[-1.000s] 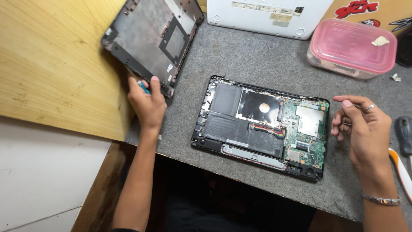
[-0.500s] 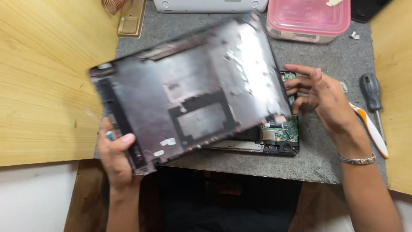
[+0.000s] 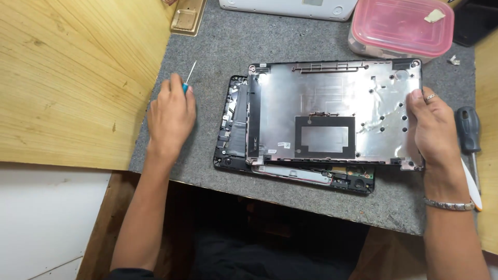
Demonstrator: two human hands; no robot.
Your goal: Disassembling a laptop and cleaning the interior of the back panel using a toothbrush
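A silvery laptop bottom cover (image 3: 332, 111), inner side up, lies askew on top of the opened black laptop base (image 3: 236, 135), whose left edge and front edge stick out from under it. My right hand (image 3: 433, 127) rests on the cover's right edge with fingers curled over it. To the left of the laptop, my left hand (image 3: 171, 116) lies on the grey mat, closed around a small screwdriver (image 3: 188, 80) with a blue handle and a thin shaft pointing away from me.
A pink-lidded plastic box (image 3: 402, 26) and a white device (image 3: 288, 6) stand at the back. A black-handled screwdriver (image 3: 468, 132) lies right of my right hand. Light wooden boards (image 3: 72, 78) flank the grey mat (image 3: 207, 46). The mat's front edge is near me.
The cover, held up at the left a second ago, has been carried over and laid on the laptop base. My left hand let go of it and moved to the mat.
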